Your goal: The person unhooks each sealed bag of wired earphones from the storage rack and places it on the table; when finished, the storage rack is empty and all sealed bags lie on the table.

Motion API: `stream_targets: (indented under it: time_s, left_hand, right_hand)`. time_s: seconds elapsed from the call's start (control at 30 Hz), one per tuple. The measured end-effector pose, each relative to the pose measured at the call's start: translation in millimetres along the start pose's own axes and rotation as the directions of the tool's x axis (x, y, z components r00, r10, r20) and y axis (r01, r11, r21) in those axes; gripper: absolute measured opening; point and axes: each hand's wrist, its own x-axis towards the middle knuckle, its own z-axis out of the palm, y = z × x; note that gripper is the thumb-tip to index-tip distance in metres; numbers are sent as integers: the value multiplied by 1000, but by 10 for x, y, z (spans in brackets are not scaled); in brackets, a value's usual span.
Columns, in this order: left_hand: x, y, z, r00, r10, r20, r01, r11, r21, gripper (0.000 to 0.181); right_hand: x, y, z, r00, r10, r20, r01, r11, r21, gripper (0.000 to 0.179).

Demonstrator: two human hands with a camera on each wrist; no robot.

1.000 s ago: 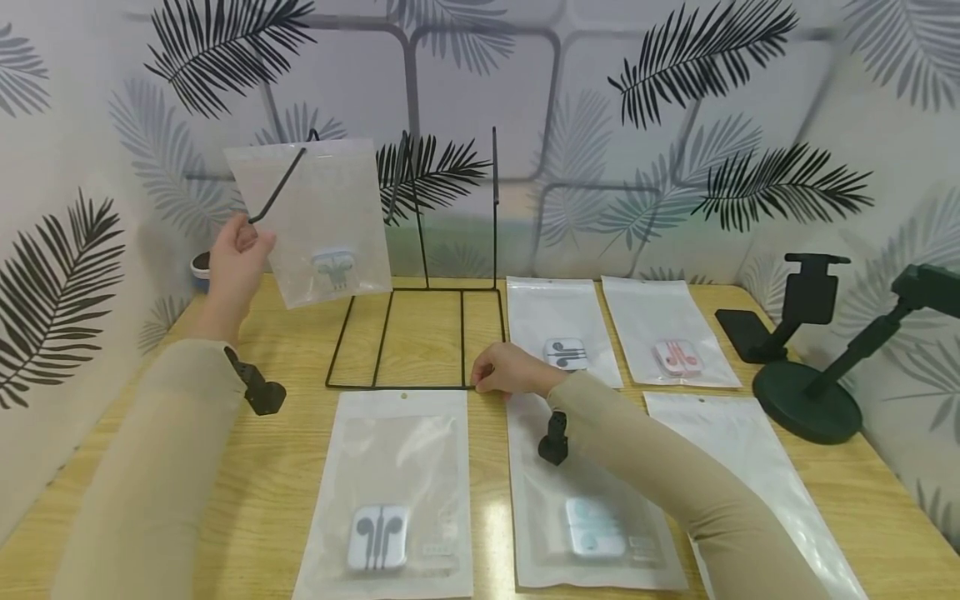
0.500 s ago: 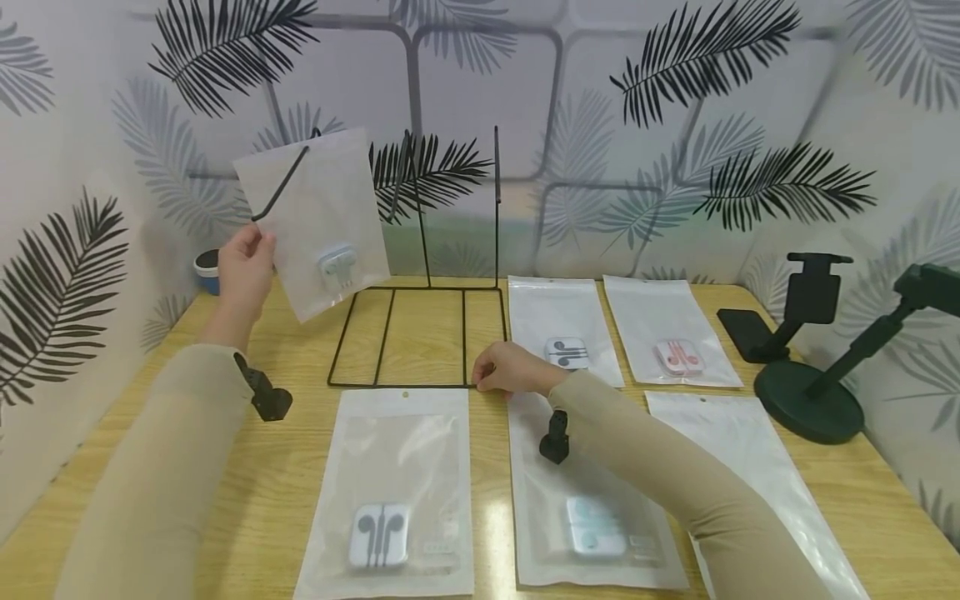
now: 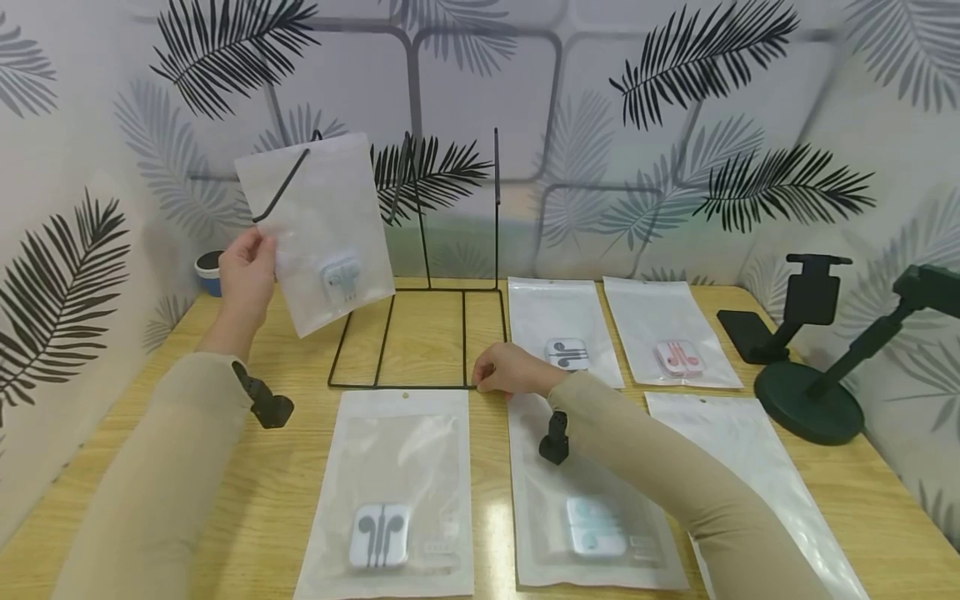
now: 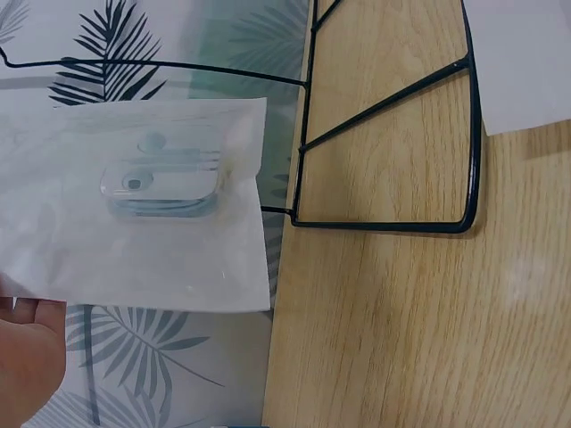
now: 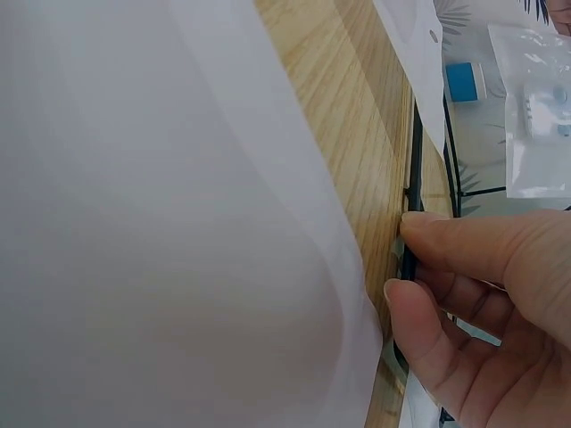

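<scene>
A white plastic pouch [image 3: 318,217] with a boxed pair of earphones [image 3: 340,277] inside hangs tilted on the left hook [image 3: 281,187] of a black wire rack [image 3: 463,333]. My left hand [image 3: 247,275] pinches the pouch's left edge just below the hook's tip. The left wrist view shows the same pouch [image 4: 178,250] and part of that hand [image 4: 27,361]. At the front right corner of the rack's base, my right hand [image 3: 513,369] grips the bar, with thumb and fingers around it in the right wrist view.
Several more pouches lie flat, including one in front of the rack [image 3: 397,458] and one under the right forearm [image 3: 555,500]. A dark green stand [image 3: 808,402] and a black phone holder [image 3: 810,292] stand at right. A blue-and-white tub [image 3: 208,273] sits behind the left hand.
My left hand has shifted slightly right and down, from beside the hook's tip to below it. The pouch has tilted, its lower left corner now lower and farther right. The right hand stays put.
</scene>
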Motion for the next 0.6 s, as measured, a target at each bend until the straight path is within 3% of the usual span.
stream_targets:
  time_s: [0.17, 0.43, 0.6]
  left_hand:
    - [13, -7, -15, 998, 15, -64, -16, 1000, -3, 11]
    - [-40, 31, -65, 995, -12, -99, 4, 996, -86, 18]
    - [-114, 69, -150, 997, -35, -74, 24, 989, -147, 21]
  right_hand:
    - [-15, -6, -21, 999, -27, 17, 27, 1000, 2, 9]
    - [-5, 0, 3, 1000, 4, -9, -4, 1000, -5, 9]
    - [-5, -9, 8, 1000, -1, -15, 1, 1000, -20, 8]
